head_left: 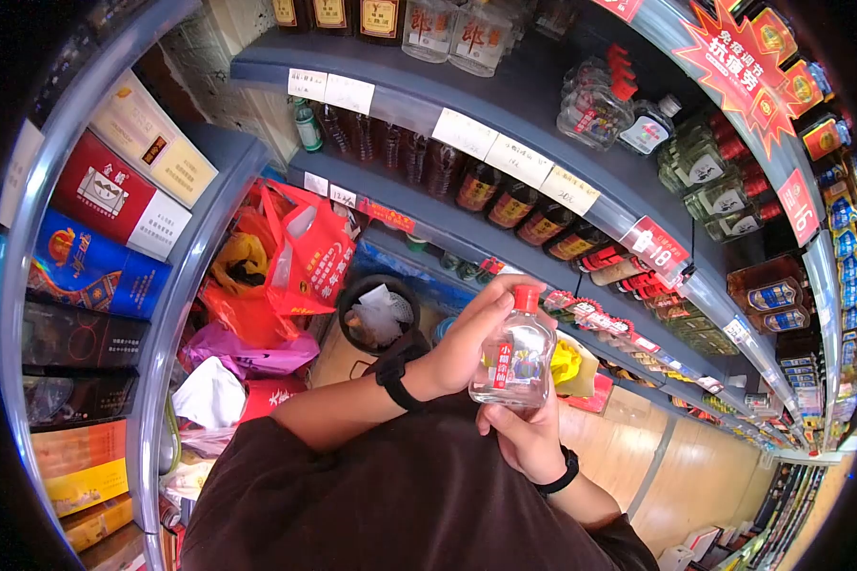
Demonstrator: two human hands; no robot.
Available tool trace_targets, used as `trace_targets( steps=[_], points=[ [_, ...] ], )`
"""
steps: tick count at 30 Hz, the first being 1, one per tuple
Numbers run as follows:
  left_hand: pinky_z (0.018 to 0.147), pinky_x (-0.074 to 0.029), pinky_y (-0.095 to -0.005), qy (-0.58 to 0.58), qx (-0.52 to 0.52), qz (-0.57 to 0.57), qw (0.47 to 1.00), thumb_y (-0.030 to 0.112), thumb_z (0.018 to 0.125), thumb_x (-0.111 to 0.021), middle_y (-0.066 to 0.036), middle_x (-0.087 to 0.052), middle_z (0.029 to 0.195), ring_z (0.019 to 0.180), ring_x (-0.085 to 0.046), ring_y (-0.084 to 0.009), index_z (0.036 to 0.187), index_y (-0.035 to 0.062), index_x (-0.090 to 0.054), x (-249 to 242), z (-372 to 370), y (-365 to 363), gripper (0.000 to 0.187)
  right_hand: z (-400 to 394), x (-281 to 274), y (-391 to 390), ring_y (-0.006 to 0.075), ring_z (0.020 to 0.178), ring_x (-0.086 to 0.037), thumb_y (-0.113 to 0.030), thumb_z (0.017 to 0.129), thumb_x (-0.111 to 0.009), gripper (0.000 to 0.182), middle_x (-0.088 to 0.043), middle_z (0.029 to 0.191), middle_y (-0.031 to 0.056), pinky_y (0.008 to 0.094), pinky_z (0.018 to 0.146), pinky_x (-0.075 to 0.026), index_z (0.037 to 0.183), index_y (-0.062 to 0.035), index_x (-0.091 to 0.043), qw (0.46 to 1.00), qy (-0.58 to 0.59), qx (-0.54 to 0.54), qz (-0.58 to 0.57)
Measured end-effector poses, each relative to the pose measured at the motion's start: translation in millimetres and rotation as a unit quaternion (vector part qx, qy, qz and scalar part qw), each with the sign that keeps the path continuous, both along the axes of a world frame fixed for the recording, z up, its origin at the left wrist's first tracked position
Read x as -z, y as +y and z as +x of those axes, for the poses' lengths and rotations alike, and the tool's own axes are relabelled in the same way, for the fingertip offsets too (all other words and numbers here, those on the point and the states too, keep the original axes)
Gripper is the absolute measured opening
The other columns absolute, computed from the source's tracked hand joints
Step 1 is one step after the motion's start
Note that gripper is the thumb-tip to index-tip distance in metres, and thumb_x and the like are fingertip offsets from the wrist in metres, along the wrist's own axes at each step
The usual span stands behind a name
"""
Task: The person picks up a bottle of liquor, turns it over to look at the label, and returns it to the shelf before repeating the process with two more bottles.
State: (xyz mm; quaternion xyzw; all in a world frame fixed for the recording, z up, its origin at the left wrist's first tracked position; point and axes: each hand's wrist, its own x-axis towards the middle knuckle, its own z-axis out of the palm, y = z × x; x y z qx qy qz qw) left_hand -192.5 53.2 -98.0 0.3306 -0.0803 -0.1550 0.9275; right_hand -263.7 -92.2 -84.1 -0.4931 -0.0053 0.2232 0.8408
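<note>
A small clear glass bottle (pixel 516 357) with a red cap and a red-and-white label stands upright between my two hands, in front of my dark shirt. My left hand (pixel 476 333) wraps round the bottle's upper left side, its fingers reaching the red cap. From below, my right hand (pixel 527 436) holds the base and right side, with the thumb at the bottom edge. Each wrist wears a black band. Behind the bottle, a yellow item (pixel 566 362) shows near the lower shelf.
Shelves of bottles (pixel 505 205) with price tags curve across the top and right. Boxed goods (pixel 114 195) fill the left shelf. Red bags (pixel 305 252), a purple bag (pixel 257 350) and a black bin (pixel 379 314) lie on the floor at left. Wooden flooring (pixel 695 476) shows at right.
</note>
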Motion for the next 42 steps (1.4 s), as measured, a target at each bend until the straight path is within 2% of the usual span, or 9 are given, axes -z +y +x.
trace_targets(
  steps=[10, 12, 18, 19, 21, 27, 28, 42],
  points=[
    [0.09, -0.052, -0.0383, 0.006, 0.009, -0.011, 1.0, 0.039, 0.104, -0.036, -0.022, -0.06, 0.116, 0.104, -0.064, -0.0261, 0.137, 0.0058, -0.038, 2.7, 0.6, 0.0, 0.047, -1.1, -1.9, 0.7, 0.0175, 0.087, -0.062, 0.003, 0.087, -0.068, 0.059, -0.061, 0.113, 0.0113, 0.0317, 0.064, -0.053, 0.135, -0.0091, -0.037, 1.0, 0.0, 0.002, -0.015],
    [0.09, -0.052, -0.0383, 0.009, 0.007, -0.008, 1.0, 0.039, 0.104, -0.036, -0.022, -0.06, 0.116, 0.105, -0.064, -0.0262, 0.137, 0.0058, -0.038, 2.1, 0.7, 0.1, 0.047, -0.4, -5.3, 2.4, 0.0119, 0.081, -0.062, 0.008, 0.087, -0.066, 0.071, -0.062, 0.106, 0.0072, 0.0264, 0.067, -0.053, 0.144, -0.0109, -0.029, 1.0, 0.013, 0.004, -0.02],
    [0.091, -0.052, -0.0386, 0.01, 0.005, 0.0, 1.0, 0.04, 0.104, -0.036, -0.022, -0.059, 0.116, 0.105, -0.063, -0.0268, 0.137, 0.0062, -0.038, 3.2, 0.8, 0.1, 0.047, -0.2, -1.4, 0.6, 0.012, 0.082, -0.062, 0.009, 0.086, -0.065, 0.076, -0.061, 0.106, 0.0067, 0.0261, 0.068, -0.053, 0.148, -0.0116, -0.025, 1.0, 0.013, -0.004, -0.022],
    [0.091, -0.052, -0.0388, 0.014, 0.007, -0.005, 1.0, 0.04, 0.104, -0.036, -0.022, -0.059, 0.116, 0.105, -0.063, -0.0269, 0.138, 0.0065, -0.038, 3.7, 1.0, 0.2, 0.048, -0.8, -1.0, 0.5, 0.012, 0.082, -0.062, 0.009, 0.086, -0.065, 0.076, -0.061, 0.106, 0.0067, 0.0261, 0.068, -0.053, 0.148, -0.0116, -0.025, 1.0, 0.015, -0.004, -0.022],
    [0.091, -0.052, -0.0392, 0.013, 0.007, -0.006, 1.0, 0.041, 0.104, -0.036, -0.022, -0.059, 0.116, 0.106, -0.063, -0.0275, 0.138, 0.0066, -0.038, 4.2, 0.8, 0.6, 0.048, -1.5, -0.2, 0.7, 0.018, 0.085, -0.062, 0.002, 0.087, -0.068, 0.058, -0.061, 0.111, 0.011, 0.032, 0.065, -0.053, 0.135, -0.0088, -0.037, 1.0, -0.001, 0.004, -0.014],
    [0.089, -0.053, -0.0414, 0.027, 0.018, -0.021, 0.999, 0.04, 0.104, -0.034, -0.023, -0.058, 0.115, 0.105, -0.063, -0.0313, 0.139, 0.0072, -0.037, 2.8, 1.3, 1.5, 0.048, 0.3, -0.9, 2.2, 0.018, 0.086, -0.062, 0.002, 0.087, -0.069, 0.058, -0.061, 0.112, 0.0109, 0.0321, 0.065, -0.053, 0.135, -0.0089, -0.038, 1.0, 0.005, 0.009, -0.016],
    [0.089, -0.053, -0.0414, 0.026, 0.016, -0.016, 0.999, 0.04, 0.105, -0.034, -0.023, -0.058, 0.115, 0.104, -0.063, -0.0313, 0.139, 0.0073, -0.037, 2.4, 1.2, 1.7, 0.048, 2.3, -2.8, 2.0, 0.0127, 0.082, -0.062, 0.009, 0.086, -0.066, 0.08, -0.061, 0.105, 0.0074, 0.0268, 0.067, -0.053, 0.149, -0.0116, -0.022, 0.999, 0.019, -0.004, -0.027],
    [0.089, -0.054, -0.041, 0.047, 0.014, -0.015, 0.999, 0.039, 0.105, -0.034, -0.023, -0.06, 0.115, 0.103, -0.065, -0.0308, 0.139, 0.0063, -0.037, 2.7, 4.2, -2.4, 0.048, 4.4, -4.2, 0.3, 0.013, 0.085, -0.061, 0.009, 0.086, -0.065, 0.078, -0.06, 0.108, 0.0082, 0.0271, 0.067, -0.053, 0.148, -0.012, -0.023, 0.999, 0.024, 0.003, -0.027]
  ],
)
